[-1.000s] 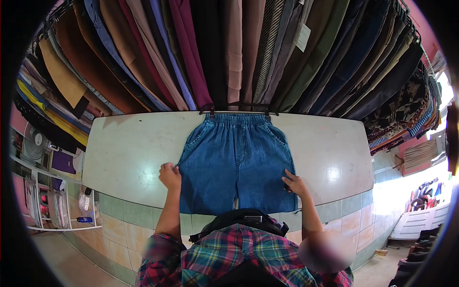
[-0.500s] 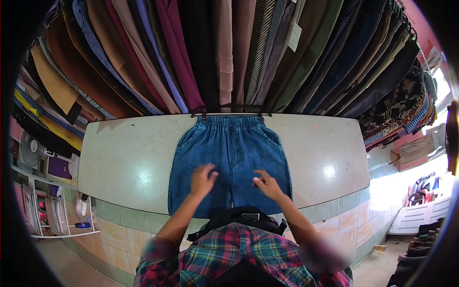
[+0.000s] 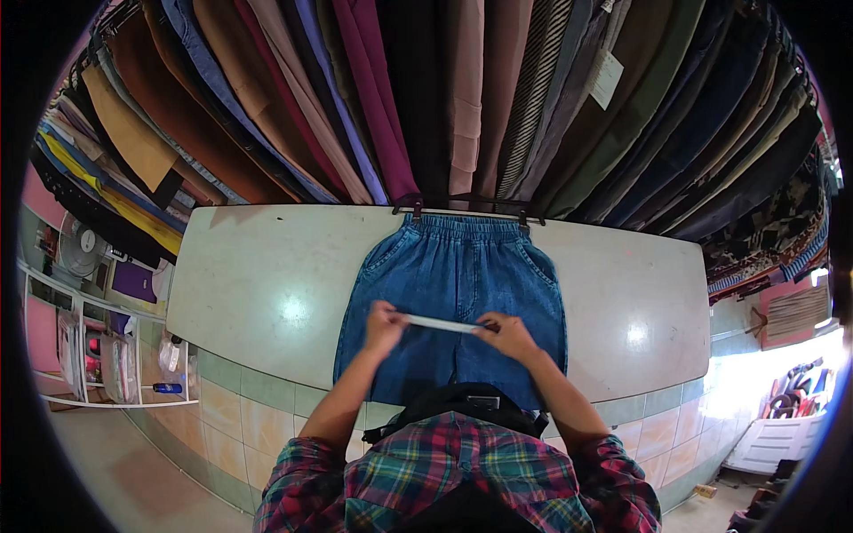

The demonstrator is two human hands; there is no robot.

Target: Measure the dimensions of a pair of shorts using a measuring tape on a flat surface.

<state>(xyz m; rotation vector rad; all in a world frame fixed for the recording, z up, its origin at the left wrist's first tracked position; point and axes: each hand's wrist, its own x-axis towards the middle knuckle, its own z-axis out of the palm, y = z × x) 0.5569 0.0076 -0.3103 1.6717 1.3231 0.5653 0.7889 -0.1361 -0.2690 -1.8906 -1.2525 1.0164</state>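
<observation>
Blue denim pants [image 3: 426, 275] with a gathered elastic waist lie flat on the pale table [image 3: 267, 266]. Their waist is clipped to a dark hanger [image 3: 542, 219] at the table's far edge; the lower ends run toward me, partly hidden by my black bag [image 3: 466, 404]. Over the middle of the pants, my left hand [image 3: 383, 329] and my right hand [image 3: 510, 336] are both closed. Between them they pinch the two ends of a narrow white strip [image 3: 442, 323], slightly blurred, held out straight and tilted a little down to the right. Its exact kind does not show.
A dense row of hanging trousers [image 3: 373, 98] borders the table's far side. White shelving [image 3: 80, 355] with packets and a fan [image 3: 82, 247] stand at the left. A white crate [image 3: 773, 442] full of items sits at the lower right.
The white strip now shows stretched between my hands, which were open or loosely curled and apart before. Both hands have closed on its ends. My view has shifted slightly left.
</observation>
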